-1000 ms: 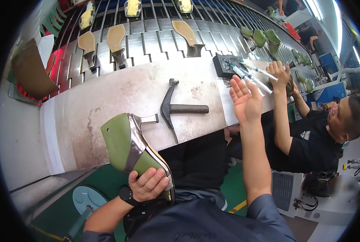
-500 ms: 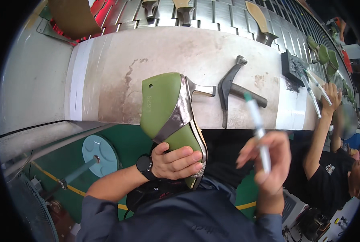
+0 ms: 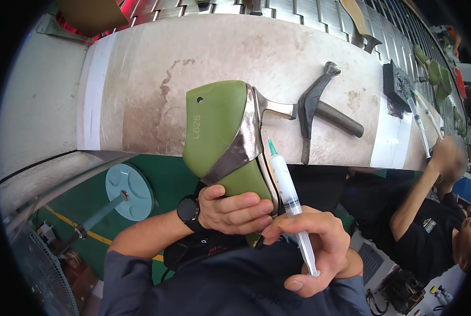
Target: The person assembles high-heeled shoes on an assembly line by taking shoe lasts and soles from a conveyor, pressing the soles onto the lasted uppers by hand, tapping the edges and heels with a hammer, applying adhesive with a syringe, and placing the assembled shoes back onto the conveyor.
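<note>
- Head view, two hands of the wearer: the left hand (image 3: 235, 211) wraps around the front of one shoe (image 3: 229, 152), its fingers lying close together across it.
- The shoe is one green last with one metallic grey strap and one heel; the last has one small hole. It is held in front of the wearer, over the near edge of the table (image 3: 151, 58), its heel pointing right.
- The right hand (image 3: 319, 242) pinches one clear syringe (image 3: 284, 181) between its curled fingers and thumb, the thumb near the plunger end; whether it presses cannot be told.
- The syringe has one green needle base and points up beside the sole edge, below the heel; whether the needle touches the shoe cannot be told.
- One hammer (image 3: 312, 100) lies on the table, to the right of the heel.
- Further right, one black block (image 3: 396, 87) sits with two more syringes (image 3: 418, 122) by it.
- Two white strips (image 3: 94, 105) cross the table, one at each side.
- One black watch (image 3: 188, 211) is on the left wrist.
- One co-worker (image 3: 430, 221) is at the right; that person's hands are blurred.
</note>
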A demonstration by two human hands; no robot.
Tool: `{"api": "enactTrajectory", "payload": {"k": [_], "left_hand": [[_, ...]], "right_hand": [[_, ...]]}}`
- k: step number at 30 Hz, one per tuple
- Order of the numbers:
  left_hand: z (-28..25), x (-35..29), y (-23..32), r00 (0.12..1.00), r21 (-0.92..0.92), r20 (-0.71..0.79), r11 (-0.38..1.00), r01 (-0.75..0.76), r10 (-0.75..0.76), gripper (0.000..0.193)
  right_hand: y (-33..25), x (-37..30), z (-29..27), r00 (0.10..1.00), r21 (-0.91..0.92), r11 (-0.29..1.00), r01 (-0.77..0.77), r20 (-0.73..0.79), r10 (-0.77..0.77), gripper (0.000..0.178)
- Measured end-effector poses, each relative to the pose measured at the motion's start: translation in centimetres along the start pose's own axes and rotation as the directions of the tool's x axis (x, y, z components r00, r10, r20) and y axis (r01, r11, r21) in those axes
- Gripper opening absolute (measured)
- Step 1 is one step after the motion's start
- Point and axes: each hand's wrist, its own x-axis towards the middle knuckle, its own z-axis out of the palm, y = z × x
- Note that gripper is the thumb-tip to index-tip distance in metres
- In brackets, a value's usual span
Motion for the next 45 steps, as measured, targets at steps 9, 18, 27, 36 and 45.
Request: {"api": "enactTrajectory", "payload": {"k": [9, 18, 27, 36, 45], "left_hand": [[0.2, -0.1, -0.2, 1.0, 0.009, -0.013, 1.0, -0.008, 0.009, 0.043], [-0.1, 0.0, -0.3, 1.0, -0.015, -0.001, 1.0, -0.011, 0.011, 0.044], [0.1, -0.1, -0.3, 1.0, -0.011, -0.011, 1.0, -0.011, 0.011, 0.045], [0.1, -0.2, -0.4, 1.0, 0.014, -0.004, 1.0, -0.023, 0.023, 0.051], [0.1, -0.2, -0.4, 1.0, 0.012, 0.003, 1.0, -0.027, 0.027, 0.052]], "right_hand": [[0.1, 0.2, 0.5, 0.998, -0.018, 0.999, -0.042, -0.057, 0.04, 0.064], [-0.1, 0.2, 0.4, 0.999, -0.048, 0.999, -0.021, -0.043, 0.019, 0.059], [-0.1, -0.5, 0.0, 0.999, 0.04, 0.999, -0.03, -0.042, 0.032, 0.059], [-0.5, -1.1, -0.2, 0.997, 0.066, 0.996, -0.055, -0.056, 0.059, 0.061], [-1.1, -1.3, 0.5, 0.999, 0.027, 0.999, -0.026, -0.026, 0.027, 0.062]]}}
